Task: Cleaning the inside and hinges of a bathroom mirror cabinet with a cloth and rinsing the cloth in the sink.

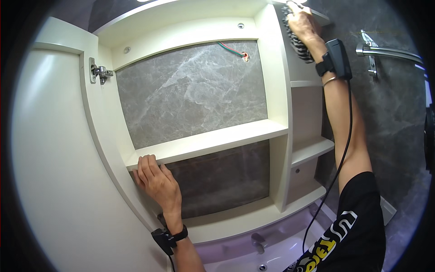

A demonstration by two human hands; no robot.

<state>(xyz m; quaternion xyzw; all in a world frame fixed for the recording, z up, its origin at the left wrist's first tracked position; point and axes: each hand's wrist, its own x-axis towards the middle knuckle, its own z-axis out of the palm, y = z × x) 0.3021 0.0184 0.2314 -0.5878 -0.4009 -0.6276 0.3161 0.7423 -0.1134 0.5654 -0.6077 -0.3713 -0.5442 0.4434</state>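
My left hand (158, 183) is at the left end of the middle shelf (210, 139) in a white wall cabinet, its fingers hooked over the front edge. Up at the top right, my right hand (302, 23) holds a black-and-white striped cloth (299, 46) that hangs down along the cabinet's open side niche. The cloth lies near the upright panel (275, 68) that divides the niche from the main compartment. Part of the cloth is hidden behind the hand and wrist.
The cabinet door (54, 136) stands open at left on a metal hinge (98, 71). Red and green wires (231, 49) come from a hole in the marbled wall (190, 91). Rounded side shelves (311, 149), a metal towel bar (387, 52) and a washbasin (231, 255) with faucet (259, 242) are nearby.
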